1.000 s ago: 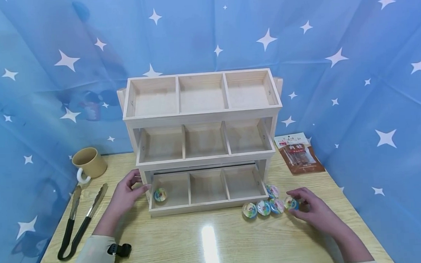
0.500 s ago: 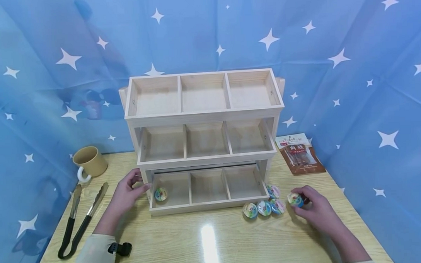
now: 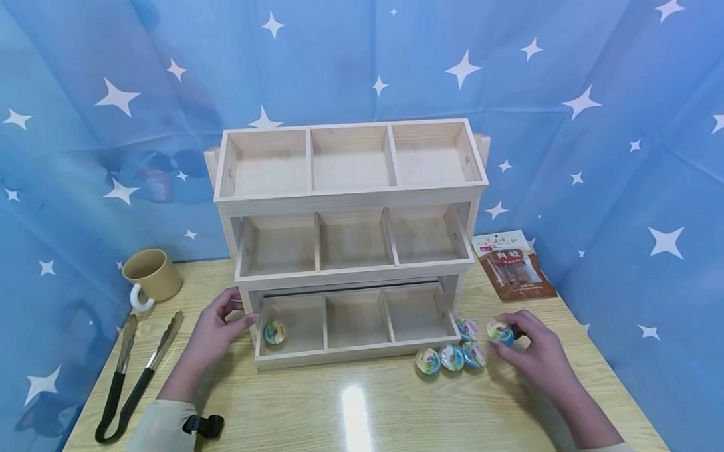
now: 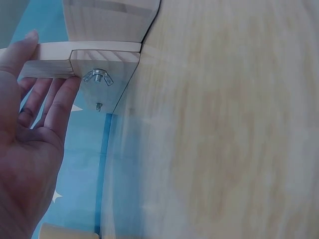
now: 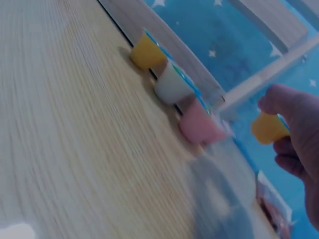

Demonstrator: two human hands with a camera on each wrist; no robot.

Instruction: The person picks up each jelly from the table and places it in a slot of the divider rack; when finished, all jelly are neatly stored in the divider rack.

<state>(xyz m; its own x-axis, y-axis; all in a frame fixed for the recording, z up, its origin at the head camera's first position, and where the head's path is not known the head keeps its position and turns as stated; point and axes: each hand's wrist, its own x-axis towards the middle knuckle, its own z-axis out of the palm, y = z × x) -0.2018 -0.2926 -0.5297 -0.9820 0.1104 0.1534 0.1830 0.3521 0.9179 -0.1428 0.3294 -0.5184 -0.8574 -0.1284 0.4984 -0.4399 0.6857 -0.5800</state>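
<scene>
My right hand (image 3: 537,353) pinches a small yellow jelly cup (image 3: 500,332) with a printed lid. In the right wrist view, this jelly cup (image 5: 269,128) is off the table, between thumb and fingers. Several more jelly cups (image 3: 452,357) stand close together at the right front corner of a three-tier wooden rack (image 3: 354,277). One jelly cup (image 3: 274,333) lies in the bottom tier's left compartment. My left hand (image 3: 218,331) grips the rack's lower left side. In the left wrist view, its thumb and fingers lie on opposite faces of the wooden edge (image 4: 47,59).
A tan mug (image 3: 153,276) with a white handle stands at the back left, behind black-handled tongs (image 3: 141,383). A brown snack packet (image 3: 515,268) lies right of the rack. Blue star-patterned cloth (image 3: 587,165) hangs behind the table (image 3: 297,414).
My right hand has lifted the jelly cup away from the others, first rightward, then back left and farther from me. The left hand keeps its hold on the rack.
</scene>
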